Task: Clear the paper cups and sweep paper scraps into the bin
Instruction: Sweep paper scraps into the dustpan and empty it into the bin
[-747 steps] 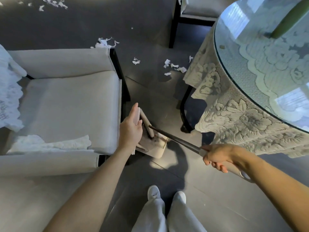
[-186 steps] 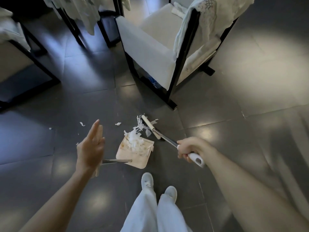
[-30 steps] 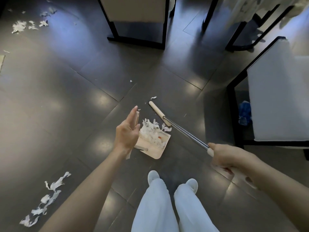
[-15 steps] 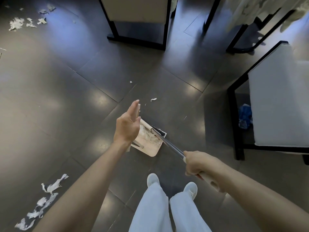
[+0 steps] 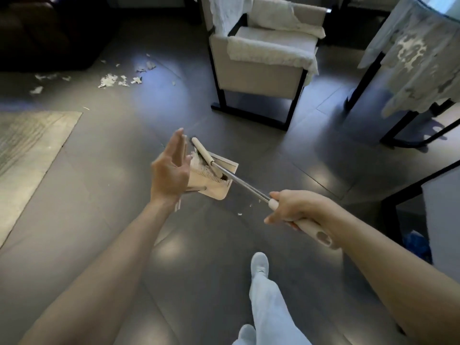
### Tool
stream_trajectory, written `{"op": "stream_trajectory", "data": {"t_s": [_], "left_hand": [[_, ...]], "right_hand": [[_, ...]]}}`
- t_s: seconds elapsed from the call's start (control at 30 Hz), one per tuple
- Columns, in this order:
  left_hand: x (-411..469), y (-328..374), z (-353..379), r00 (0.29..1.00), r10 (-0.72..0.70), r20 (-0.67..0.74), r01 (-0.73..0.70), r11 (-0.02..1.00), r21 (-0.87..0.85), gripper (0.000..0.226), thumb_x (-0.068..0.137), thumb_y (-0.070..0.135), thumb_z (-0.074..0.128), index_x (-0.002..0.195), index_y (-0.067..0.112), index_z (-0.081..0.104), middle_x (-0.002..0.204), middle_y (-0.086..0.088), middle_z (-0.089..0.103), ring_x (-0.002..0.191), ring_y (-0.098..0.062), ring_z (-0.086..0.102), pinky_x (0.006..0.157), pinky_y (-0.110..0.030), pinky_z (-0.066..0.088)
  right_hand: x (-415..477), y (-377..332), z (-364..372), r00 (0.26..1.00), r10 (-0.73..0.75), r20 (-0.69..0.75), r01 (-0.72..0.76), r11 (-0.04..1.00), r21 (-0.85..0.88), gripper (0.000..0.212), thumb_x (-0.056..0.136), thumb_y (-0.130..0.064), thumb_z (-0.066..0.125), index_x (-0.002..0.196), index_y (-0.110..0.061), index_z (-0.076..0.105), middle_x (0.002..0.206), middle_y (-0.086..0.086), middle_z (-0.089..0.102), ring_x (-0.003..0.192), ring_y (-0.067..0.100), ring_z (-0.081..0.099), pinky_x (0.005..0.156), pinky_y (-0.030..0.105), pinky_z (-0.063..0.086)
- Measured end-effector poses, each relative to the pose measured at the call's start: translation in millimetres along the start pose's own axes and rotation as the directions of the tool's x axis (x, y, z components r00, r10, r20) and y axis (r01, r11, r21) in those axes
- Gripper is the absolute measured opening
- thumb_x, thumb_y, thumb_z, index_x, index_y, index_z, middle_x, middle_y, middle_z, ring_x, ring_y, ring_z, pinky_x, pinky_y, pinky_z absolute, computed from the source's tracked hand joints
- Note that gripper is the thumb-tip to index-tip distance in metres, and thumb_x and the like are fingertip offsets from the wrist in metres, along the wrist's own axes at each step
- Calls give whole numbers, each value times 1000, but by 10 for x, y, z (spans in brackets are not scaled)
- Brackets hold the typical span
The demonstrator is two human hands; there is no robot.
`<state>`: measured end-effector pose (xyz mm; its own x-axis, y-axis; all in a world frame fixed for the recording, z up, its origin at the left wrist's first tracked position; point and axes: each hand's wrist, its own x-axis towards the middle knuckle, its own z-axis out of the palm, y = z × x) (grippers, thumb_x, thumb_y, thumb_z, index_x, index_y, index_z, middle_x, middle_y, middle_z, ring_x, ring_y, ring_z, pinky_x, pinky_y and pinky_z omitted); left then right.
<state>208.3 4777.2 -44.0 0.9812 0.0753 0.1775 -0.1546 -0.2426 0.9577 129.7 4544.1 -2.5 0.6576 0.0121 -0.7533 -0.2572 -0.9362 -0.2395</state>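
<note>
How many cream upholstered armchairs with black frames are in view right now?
2. One cream upholstered armchair stands ahead at the top centre, with white cloth draped over it. A second armchair is cut off by the right edge. Others may be out of frame.

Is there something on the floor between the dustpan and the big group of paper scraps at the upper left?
Nothing visible: only bare dark floor lies between the dustpan and the paper scraps. The rug stays left of that path.

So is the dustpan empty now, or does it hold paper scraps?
It holds scraps: white torn paper lies inside the dustpan, beside the broom head resting in it.
</note>
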Motion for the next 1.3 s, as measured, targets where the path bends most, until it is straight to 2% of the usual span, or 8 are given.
{"op": "stream_trajectory", "data": {"t_s": [0.17,0.3,0.43,0.6,0.77,1.07,1.17,1.3], "left_hand": [[976,179,-223,978,130,-163,-83,960,268,57,85,3,64,138,22,52,119,16,57,99,15,53,84,4,34],[1793,317,-412,964,132,-233,-30,918,395,57,86,10,66,139,27,50,125,4,64,106,-15,62,92,-18,41],[2540,345,-722,943,163,-290,-29,908,418,58,86,9,67,139,25,50,122,5,64,108,-14,62,94,-17,41],[3493,213,-1243,925,181,-335,-15,897,442,59,87,8,68,139,29,49,105,7,63,90,-18,64,85,-40,56],[4558,-189,-1915,929,185,-321,-20,891,454,59,88,8,67,140,26,48,108,-4,68,91,-28,67,83,-47,56],[6995,-726,-2869,953,281,-112,-204,870,448,58,85,-1,67,138,17,51,119,11,57,107,1,55,90,1,34],[7883,-843,-2901,951,294,-100,-234,891,389,58,86,0,67,139,16,49,124,13,53,114,2,49,87,8,29],[9178,-1099,-2795,939,324,-115,-271,904,332,57,88,6,66,140,21,48,126,16,51,118,-4,48,83,9,29]], "right_hand": [[579,-500,-865,997,-70,-34,70,998,-6,62,86,-39,67,139,-18,41,67,-1,62,39,9,55,42,20,45],[1046,-980,-1565,992,-125,-37,124,992,-23,64,86,-39,67,140,-17,40,75,-1,59,55,12,55,55,26,47],[1452,-1583,-2206,982,-184,-38,182,981,-61,63,86,-39,67,140,-19,40,77,-3,56,61,11,54,57,26,46],[2067,-2450,-2803,966,-257,-31,252,961,-117,54,88,-38,65,134,-17,45,74,0,63,59,14,58,56,25,47],[2837,-3469,-3249,964,-265,-29,263,963,-54,58,89,-34,64,139,-18,41,71,0,61,61,15,58,56,26,49],[4139,-5139,-4332,974,-214,-77,222,966,135,56,88,-28,65,140,-24,42,65,0,56,41,9,50,43,22,46],[4586,-5529,-4832,972,-199,-122,211,973,94,56,89,-32,64,139,-21,42,67,-3,55,51,11,52,57,28,47],[5390,-5901,-5604,971,-163,-175,181,980,88,58,88,-33,64,140,-21,41,67,-7,53,49,8,51,52,23,44]]}}
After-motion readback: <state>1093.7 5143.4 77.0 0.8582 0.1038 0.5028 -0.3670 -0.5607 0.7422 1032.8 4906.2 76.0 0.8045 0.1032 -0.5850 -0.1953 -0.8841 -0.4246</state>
